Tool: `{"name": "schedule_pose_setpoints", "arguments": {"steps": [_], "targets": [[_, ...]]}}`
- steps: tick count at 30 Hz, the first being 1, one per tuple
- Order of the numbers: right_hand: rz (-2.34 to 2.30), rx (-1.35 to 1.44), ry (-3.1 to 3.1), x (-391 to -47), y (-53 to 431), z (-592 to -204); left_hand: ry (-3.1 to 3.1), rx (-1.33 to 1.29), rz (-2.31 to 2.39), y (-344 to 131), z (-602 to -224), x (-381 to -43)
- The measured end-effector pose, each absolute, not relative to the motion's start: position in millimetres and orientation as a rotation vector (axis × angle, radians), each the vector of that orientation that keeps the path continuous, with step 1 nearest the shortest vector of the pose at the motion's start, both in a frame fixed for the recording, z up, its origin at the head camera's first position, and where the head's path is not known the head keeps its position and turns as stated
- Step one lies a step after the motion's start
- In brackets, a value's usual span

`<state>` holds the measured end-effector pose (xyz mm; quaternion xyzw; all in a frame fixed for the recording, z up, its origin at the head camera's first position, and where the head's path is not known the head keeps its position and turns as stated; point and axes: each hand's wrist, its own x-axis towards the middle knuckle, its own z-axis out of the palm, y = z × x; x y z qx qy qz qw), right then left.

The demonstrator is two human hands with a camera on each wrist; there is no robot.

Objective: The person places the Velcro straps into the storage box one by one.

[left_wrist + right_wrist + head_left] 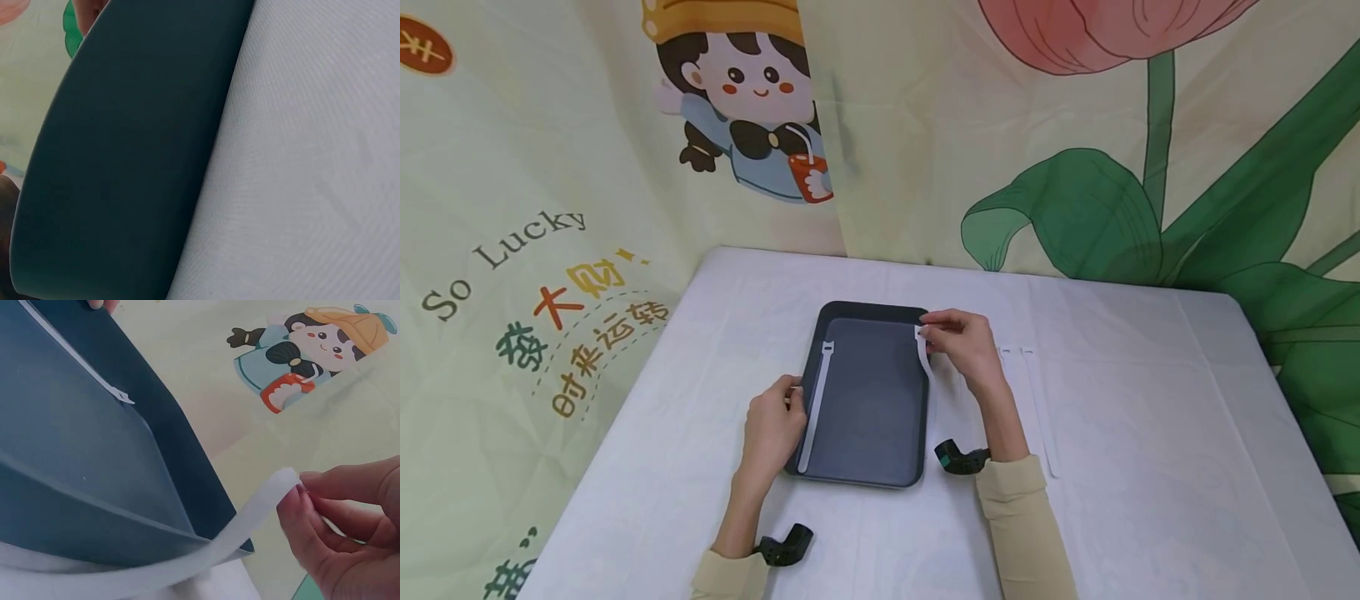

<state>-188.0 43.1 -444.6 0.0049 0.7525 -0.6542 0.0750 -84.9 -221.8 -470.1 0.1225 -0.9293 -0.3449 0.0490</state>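
Note:
A dark grey rectangular tray (872,400) lies on the table, and a white strap (816,408) with a slotted head runs lengthwise inside its left side. My left hand (773,421) grips the tray's left rim. With thumb and fingertips, my right hand (964,342) pinches the end of a second white strap (250,515) near the tray's upper right corner. That strap bends down across the right rim, its lower part hanging outside in the right wrist view. In the left wrist view the tray's outer wall (125,150) fills much of the frame.
More white straps (1037,408) lie on the white tablecloth (1150,467), right of my right forearm. They are faint against the cloth. A printed curtain (895,150) hangs behind the table's far edge. A black wrist camera (962,458) sits on the right wrist.

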Motion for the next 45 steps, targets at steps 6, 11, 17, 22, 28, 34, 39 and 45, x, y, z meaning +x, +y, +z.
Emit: {"name": "schedule_pose_setpoints", "arguments": {"steps": [6,11,17,22,28,34,39,45], "targets": [[-1.848,0.031,2.226,-184,40,-441,-2.831,0.383,-1.056,-222,-471,-83],[-1.778,-0.024,2.268,-182,40,-439,-2.832,0.389,-1.064,-222,-472,-82],[-1.773,-0.12,2.36,-180,40,-436,-2.83,0.387,-1.073,-221,-472,-80],[-1.829,-0.216,2.449,-175,42,-427,-2.812,0.369,-1.072,-221,-472,-79],[-1.942,-0.179,2.401,-170,43,-416,-2.822,0.353,-1.08,-222,-474,-82],[-1.954,-0.211,2.364,-175,37,-410,-2.825,0.354,-1.065,-223,-473,-84],[-2.007,-0.22,2.287,-178,26,-408,-2.824,0.35,-1.069,-225,-473,-85],[-2.04,-0.187,2.154,-180,10,-412,-2.829,0.365,-1.092,-223,-471,-85]]}}
